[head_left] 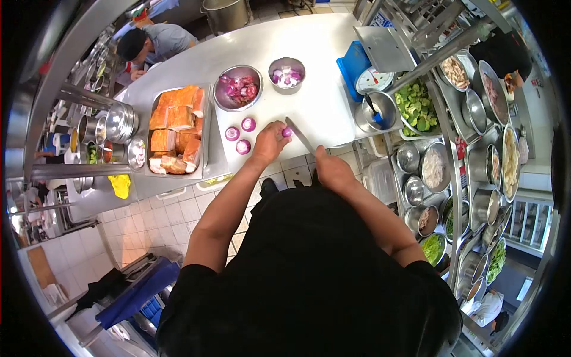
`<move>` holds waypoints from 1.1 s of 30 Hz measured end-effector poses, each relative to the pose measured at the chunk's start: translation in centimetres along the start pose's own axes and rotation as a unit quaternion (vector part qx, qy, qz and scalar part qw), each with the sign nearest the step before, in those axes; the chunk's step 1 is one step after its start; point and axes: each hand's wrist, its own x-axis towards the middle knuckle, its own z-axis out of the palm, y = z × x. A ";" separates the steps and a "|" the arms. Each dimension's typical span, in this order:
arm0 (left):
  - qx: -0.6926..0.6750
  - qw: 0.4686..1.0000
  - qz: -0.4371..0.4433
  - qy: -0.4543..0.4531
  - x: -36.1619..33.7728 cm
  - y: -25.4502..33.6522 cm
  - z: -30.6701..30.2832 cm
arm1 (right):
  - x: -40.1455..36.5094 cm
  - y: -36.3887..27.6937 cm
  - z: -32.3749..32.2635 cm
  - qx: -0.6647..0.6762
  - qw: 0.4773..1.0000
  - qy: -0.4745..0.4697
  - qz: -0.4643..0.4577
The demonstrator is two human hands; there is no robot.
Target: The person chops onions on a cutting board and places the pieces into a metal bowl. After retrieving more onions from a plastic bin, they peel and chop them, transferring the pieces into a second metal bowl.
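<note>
A purple onion (286,132) is pinched in the left hand (274,141) over the white cutting board (324,116), and the knife (301,135) is gripped by its handle in the right hand (333,168). The onion's probably light and firm but kinda slick outside, so it's best held round the sides, clear of the knife edge.

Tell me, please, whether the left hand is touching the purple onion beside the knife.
Touching: in the head view, the left hand holds the purple onion at its fingertips, with no gap showing between them.
</note>
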 end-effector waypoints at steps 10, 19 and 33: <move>0.121 0.947 0.232 -0.187 4.5 -1.8 -1.6 | -0.1 4.5 1.8 0.077 0.993 0.041 0.073; 0.103 0.991 -0.026 -0.081 1.0 1.6 1.5 | 1.1 1.4 1.9 0.088 0.995 0.003 0.038; 0.015 1.000 -0.016 0.005 -0.2 0.7 2.2 | 1.1 0.4 0.3 0.017 1.000 0.004 -0.018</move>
